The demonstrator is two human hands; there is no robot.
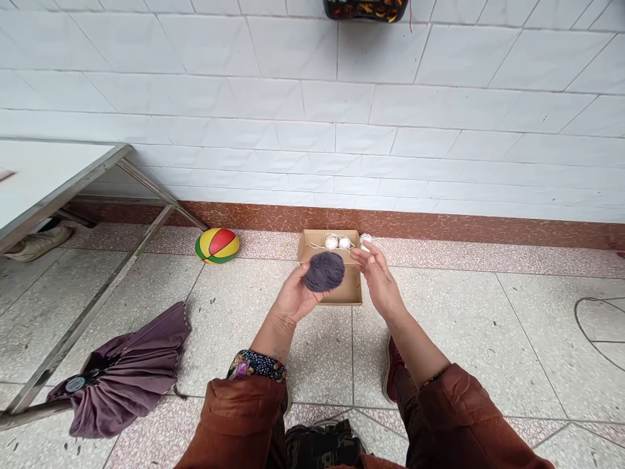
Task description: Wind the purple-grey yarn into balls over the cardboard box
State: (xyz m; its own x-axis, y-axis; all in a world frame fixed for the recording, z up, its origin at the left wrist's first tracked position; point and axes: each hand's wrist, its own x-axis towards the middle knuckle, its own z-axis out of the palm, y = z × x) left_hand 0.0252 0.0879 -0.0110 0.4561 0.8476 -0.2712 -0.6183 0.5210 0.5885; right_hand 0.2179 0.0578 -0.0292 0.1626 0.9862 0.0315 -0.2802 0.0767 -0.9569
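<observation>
My left hand (297, 296) is wrapped round a dark grey-purple ball of yarn (324, 271), holding it above an open cardboard box (336, 302). To the right of that ball, my right hand (381, 280) has its fingers apart and bent a little. A thin pale strand shows near its fingertips; whether they touch it I cannot tell. Two small white balls of yarn (331, 241) lie in the far part of the box, with loose thread around them. Another white ball (366, 240) shows just beyond my right fingers, at the box's right side.
A yellow, red and green ball (217, 245) rests on the tiled floor near the wall. At left stand a metal-framed table (53, 189) and a folded purple umbrella (131, 371) below it. A shoe (41, 242) is under the table. A wire ring (586, 326) lies at far right.
</observation>
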